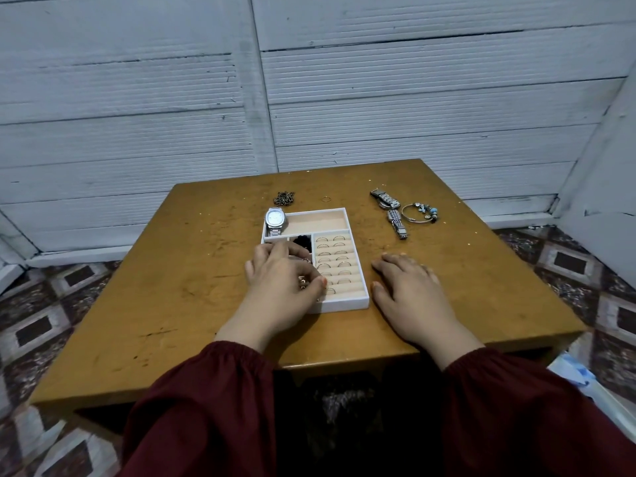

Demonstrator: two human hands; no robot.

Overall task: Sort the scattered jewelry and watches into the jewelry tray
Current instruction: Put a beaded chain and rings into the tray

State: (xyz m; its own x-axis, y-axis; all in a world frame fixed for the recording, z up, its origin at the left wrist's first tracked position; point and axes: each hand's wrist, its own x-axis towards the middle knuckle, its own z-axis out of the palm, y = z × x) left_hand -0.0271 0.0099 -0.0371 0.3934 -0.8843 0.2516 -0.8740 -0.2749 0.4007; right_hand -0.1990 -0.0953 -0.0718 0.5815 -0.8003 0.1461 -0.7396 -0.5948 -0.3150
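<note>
- The jewelry tray (340,306) sits at the middle of the tabletop. A silver watch (275,217) lies in its far left compartment, rings (334,256) fill the slotted rows on its right side, and a dark piece (303,241) sits in a small compartment.
- The left hand (282,280) hovers over the tray's near left compartments with fingers bent above some small metal pieces (303,280). Whether it pinches one or only touches them cannot be told.
- The right hand (409,284) rests flat on the tabletop just beside the tray's right wall, fingers straight and holding nothing.
- The step in hand looks like settling small pieces into the near left compartments; the sort seems roughly half done.
- Outside the tray, toward the far edge, lie a chain heap (285,198) and a loose ring (326,199). Toward the far right corner lie two metal watches (384,198) (397,223) and a beaded bracelet (421,212).
- The next move likely calls for a reach past the tray to one of these; the thin ring would need a fine fingertip pinch.
- The table (172,270) is scuffed brown wood, against a white grooved wall (137,98), on a patterned tile floor (51,304).
</note>
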